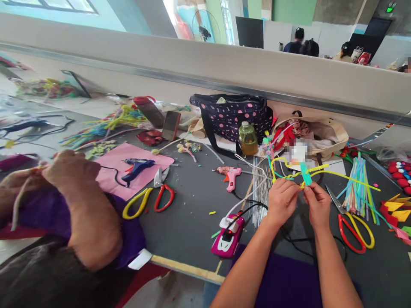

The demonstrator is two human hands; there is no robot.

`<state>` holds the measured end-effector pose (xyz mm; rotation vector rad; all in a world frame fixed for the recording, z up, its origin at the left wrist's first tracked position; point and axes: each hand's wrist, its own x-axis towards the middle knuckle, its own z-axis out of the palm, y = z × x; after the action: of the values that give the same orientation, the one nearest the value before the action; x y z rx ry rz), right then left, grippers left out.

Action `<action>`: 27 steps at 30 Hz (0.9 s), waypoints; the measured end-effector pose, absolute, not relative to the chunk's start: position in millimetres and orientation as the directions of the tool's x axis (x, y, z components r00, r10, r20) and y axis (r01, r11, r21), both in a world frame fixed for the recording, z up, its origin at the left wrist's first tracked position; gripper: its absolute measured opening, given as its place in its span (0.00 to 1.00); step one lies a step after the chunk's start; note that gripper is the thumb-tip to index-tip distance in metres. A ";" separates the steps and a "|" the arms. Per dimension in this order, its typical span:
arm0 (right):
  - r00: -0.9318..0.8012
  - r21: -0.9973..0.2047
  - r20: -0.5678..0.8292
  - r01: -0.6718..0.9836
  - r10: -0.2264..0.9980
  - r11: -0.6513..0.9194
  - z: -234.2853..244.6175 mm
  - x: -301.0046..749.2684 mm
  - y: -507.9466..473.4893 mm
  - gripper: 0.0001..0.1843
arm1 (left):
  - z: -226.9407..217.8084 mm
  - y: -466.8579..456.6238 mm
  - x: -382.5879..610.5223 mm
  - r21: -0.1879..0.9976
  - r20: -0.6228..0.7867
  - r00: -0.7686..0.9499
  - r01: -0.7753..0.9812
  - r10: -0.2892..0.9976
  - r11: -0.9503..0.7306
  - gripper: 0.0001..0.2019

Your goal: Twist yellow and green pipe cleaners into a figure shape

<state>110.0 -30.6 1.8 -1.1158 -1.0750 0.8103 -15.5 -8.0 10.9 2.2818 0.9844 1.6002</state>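
Yellow pipe cleaner (317, 168) pinched tight by left hand (282, 199) and right hand (317, 203) below teal wrap (305, 174), looks mid-twist; next turn needs firm grip.

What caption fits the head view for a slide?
Left hand and right hand pinch a yellow pipe cleaner over a grey table; red-and-yellow scissors lie beside the right hand.

Passage is offered by bare bench (192, 218) between scissors (150, 199) and pink glue gun (230, 175) — the right side is blocked by a pipe-cleaner bundle (356, 190).
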 end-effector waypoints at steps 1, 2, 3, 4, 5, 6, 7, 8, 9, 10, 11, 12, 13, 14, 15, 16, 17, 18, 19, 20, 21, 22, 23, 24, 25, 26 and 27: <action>0.296 -0.958 0.286 0.059 0.911 0.282 2.5 110.8 -30.9 0.09 | 10.1 -7.7 -16.0 0.479 0.763 0.221 0.436 0.607 -0.761 0.07; 0.290 -0.950 0.313 0.110 0.904 0.293 3.0 111.6 -31.1 0.09 | 9.6 -7.4 -16.5 0.458 0.758 0.244 0.460 0.604 -0.761 0.08; 0.285 -0.941 0.333 0.152 0.899 0.301 3.3 112.2 -31.0 0.09 | 9.3 -7.3 -16.9 0.437 0.753 0.266 0.480 0.601 -0.760 0.08; 0.283 -0.935 0.347 0.178 0.894 0.306 3.3 112.5 -30.7 0.09 | 9.1 -7.3 -17.1 0.419 0.749 0.284 0.496 0.598 -0.761 0.09; 0.286 -0.934 0.350 0.183 0.892 0.308 2.8 112.6 -30.2 0.09 | 9.2 -7.3 -17.1 0.406 0.747 0.297 0.505 0.595 -0.762 0.09; 0.292 -0.938 0.342 0.167 0.893 0.304 2.1 112.6 -29.5 0.09 | 9.3 -7.5 -16.9 0.402 0.744 0.304 0.507 0.595 -0.763 0.09; 0.299 -0.945 0.327 0.135 0.897 0.299 1.1 112.4 -28.6 0.09 | 9.5 -7.6 -16.3 0.411 0.740 0.305 0.501 0.600 -0.761 0.09; 0.305 -0.951 0.310 0.096 0.900 0.295 -0.1 112.2 -27.6 0.09 | 9.6 -7.8 -15.4 0.434 0.732 0.298 0.490 0.612 -0.757 0.09; 0.312 -0.954 0.297 0.059 0.903 0.293 -1.3 112.1 -26.5 0.09 | 9.6 -8.0 -14.2 0.470 0.719 0.285 0.472 0.634 -0.746 0.09; 0.320 -0.955 0.288 0.030 0.903 0.294 -2.5 112.3 -25.5 0.09 | 9.4 -8.2 -12.7 0.521 0.697 0.266 0.451 0.666 -0.725 0.09; 0.326 -0.956 0.281 0.014 0.903 0.292 -3.5 112.8 -24.5 0.10 | 9.1 -8.4 -11.1 0.581 0.666 0.240 0.428 0.707 -0.693 0.08; 0.332 -0.957 0.275 0.010 0.902 0.289 -4.2 113.6 -23.6 0.10 | 8.6 -8.5 -9.4 0.645 0.624 0.212 0.404 0.752 -0.649 0.08; 0.334 -0.960 0.269 0.016 0.903 0.280 -4.8 114.7 -22.9 0.11 | 8.0 -8.5 -7.8 0.708 0.574 0.184 0.377 0.798 -0.597 0.07; 0.334 -0.963 0.261 0.028 0.906 0.268 -5.1 116.0 -22.5 0.11 | 7.4 -8.4 -6.4 0.766 0.520 0.160 0.346 0.839 -0.541 0.07; 0.330 -0.966 0.255 0.044 0.909 0.255 -5.1 117.4 -22.2 0.12 | 6.8 -8.1 -5.4 0.818 0.467 0.141 0.306 0.873 -0.487 0.05; 0.323 -0.968 0.251 0.062 0.913 0.244 -5.0 118.7 -22.1 0.12 | 6.3 -7.9 -4.8 0.863 0.419 0.130 0.251 0.899 -0.439 0.04; 0.316 -0.968 0.252 0.078 0.915 0.240 -4.6 119.9 -22.3 0.13 | 6.1 -7.6 -4.5 0.900 0.377 0.126 0.184 0.918 -0.395 0.04; 0.311 -0.966 0.259 0.092 0.915 0.242 -4.2 120.7 -22.6 0.13 | 6.0 -7.3 -4.5 0.929 0.339 0.129 0.111 0.932 -0.354 0.06; 0.306 -0.963 0.268 0.107 0.914 0.246 -3.7 121.3 -23.0 0.13 | 6.0 -7.0 -4.7 0.948 0.308 0.139 0.040 0.941 -0.316 0.09; 0.300 -0.960 0.277 0.122 0.913 0.251 -3.1 121.4 -23.5 0.13 | 6.0 -6.8 -5.0 0.959 0.282 0.154 -0.018 0.947 -0.283 0.10; 0.290 -0.958 0.283 0.137 0.914 0.253 -2.7 121.1 -24.0 0.13 | 5.8 -6.7 -5.1 0.965 0.260 0.162 -0.063 0.952 -0.253 0.12; 0.280 -0.956 0.286 0.148 0.916 0.253 -2.4 120.4 -24.5 0.13 | 5.4 -6.5 -5.1 0.969 0.240 0.162 -0.093 0.957 -0.227 0.13; 0.273 -0.957 0.282 0.148 0.920 0.249 -2.3 119.4 -24.9 0.13 | 4.8 -6.4 -4.9 0.972 0.218 0.152 -0.118 0.964 -0.201 0.13; 0.269 -0.961 0.269 0.133 0.925 0.240 -2.3 118.3 -25.1 0.14 | 4.1 -6.2 -4.5 0.974 0.195 0.136 -0.145 0.971 -0.175 0.14; 0.265 -0.968 0.247 0.102 0.932 0.228 -2.5 117.1 -25.1 0.14 | 3.3 -6.0 -4.0 0.973 0.168 0.117 -0.178 0.979 -0.146 0.15; 0.262 -0.976 0.219 0.056 0.940 0.211 -2.7 115.9 -24.9 0.14 | 2.8 -5.8 -3.5 0.969 0.138 0.101 -0.217 0.985 -0.114 0.15; 0.254 -0.981 0.187 0.004 0.949 0.193 -2.9 114.9 -24.6 0.14 | 2.7 -5.6 -3.1 0.962 0.108 0.094 -0.262 0.990 -0.080 0.14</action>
<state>114.9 -24.6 -2.9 -1.1632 -1.0907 0.8928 -3.1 -5.6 2.7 1.1302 0.8925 1.3101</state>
